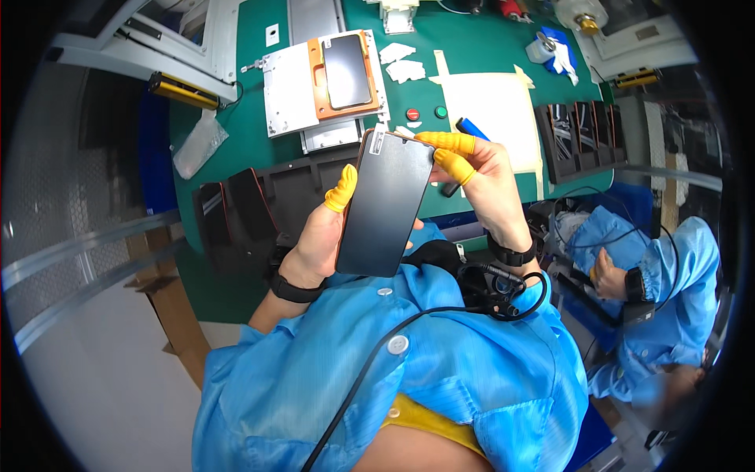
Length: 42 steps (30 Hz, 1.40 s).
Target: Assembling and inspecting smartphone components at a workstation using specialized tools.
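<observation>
A dark smartphone (385, 208) is held up in front of my chest, its screen facing me and a small white tab (378, 140) at its top left. My left hand (321, 228) wraps its left edge, with a yellow finger cot on the thumb. At the top right corner, my right hand (486, 175) pinches the phone between thumb and forefinger, both in yellow finger cots. Beyond it, another phone (348, 71) lies in an orange-framed fixture (317, 88) on a white metal plate (286, 93).
Black trays (295, 189) (580, 164) holding phones stand at left and right. A cream sheet (491, 110) is taped to the green bench (244, 149). Red (412, 114) and green buttons (441, 112) sit behind the held phone. At right, a co-worker's hand (607, 277) rests nearby.
</observation>
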Each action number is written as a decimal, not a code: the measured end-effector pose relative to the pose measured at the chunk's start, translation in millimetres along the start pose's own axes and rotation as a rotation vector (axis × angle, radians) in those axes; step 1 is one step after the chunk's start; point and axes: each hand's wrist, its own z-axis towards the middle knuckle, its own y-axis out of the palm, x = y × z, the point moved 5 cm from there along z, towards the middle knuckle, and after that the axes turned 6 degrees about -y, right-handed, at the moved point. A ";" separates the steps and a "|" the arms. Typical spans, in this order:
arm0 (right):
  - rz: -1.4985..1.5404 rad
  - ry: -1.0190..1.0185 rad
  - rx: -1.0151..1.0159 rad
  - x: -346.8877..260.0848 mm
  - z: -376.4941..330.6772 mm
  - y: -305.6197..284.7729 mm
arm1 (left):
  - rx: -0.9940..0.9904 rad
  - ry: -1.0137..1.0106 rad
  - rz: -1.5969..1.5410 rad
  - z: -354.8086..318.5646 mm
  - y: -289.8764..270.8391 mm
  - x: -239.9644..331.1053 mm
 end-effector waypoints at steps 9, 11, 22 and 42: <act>-0.134 0.375 -0.098 119.0 28.5 -17.5 | 0.862 0.303 0.494 -9.2 -166.3 -24.3; -0.150 0.390 -0.155 125.8 30.1 -10.1 | 0.954 0.363 0.594 -3.2 -185.7 -20.1; -0.383 0.200 -0.415 175.1 58.2 141.0 | 1.209 0.392 1.041 -64.2 -176.4 10.8; -0.537 -0.144 0.004 158.2 41.4 172.7 | 0.982 0.648 0.866 -59.2 -124.4 150.1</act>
